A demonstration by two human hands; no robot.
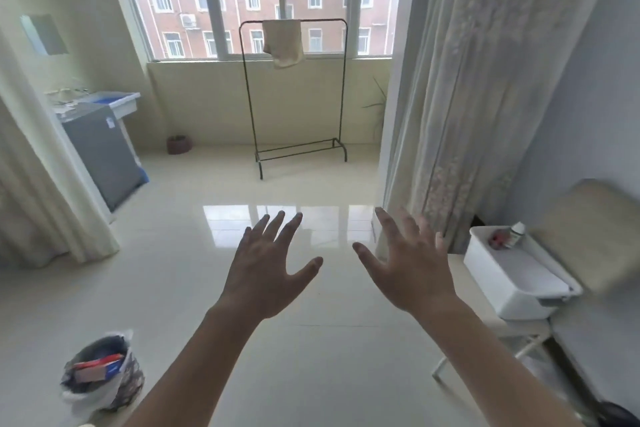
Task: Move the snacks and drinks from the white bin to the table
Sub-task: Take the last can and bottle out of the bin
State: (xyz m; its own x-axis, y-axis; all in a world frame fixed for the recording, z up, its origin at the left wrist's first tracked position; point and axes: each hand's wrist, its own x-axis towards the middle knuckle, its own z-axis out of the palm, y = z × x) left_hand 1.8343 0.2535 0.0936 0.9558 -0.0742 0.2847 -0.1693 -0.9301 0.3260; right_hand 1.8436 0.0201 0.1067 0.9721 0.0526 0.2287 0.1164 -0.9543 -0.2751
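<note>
A white bin stands at the right on a small white folding table. Over its far rim I see a white-capped bottle and a red packet; whatever else the bin holds is hidden. My left hand and my right hand are stretched out in front of me above the floor, palms down, fingers spread, holding nothing. Both hands are left of the bin and apart from it.
A black clothes rack with a towel stands by the window. A lined waste bin sits on the floor at lower left. A grey appliance is at the left, a curtain and a cushioned seat at the right.
</note>
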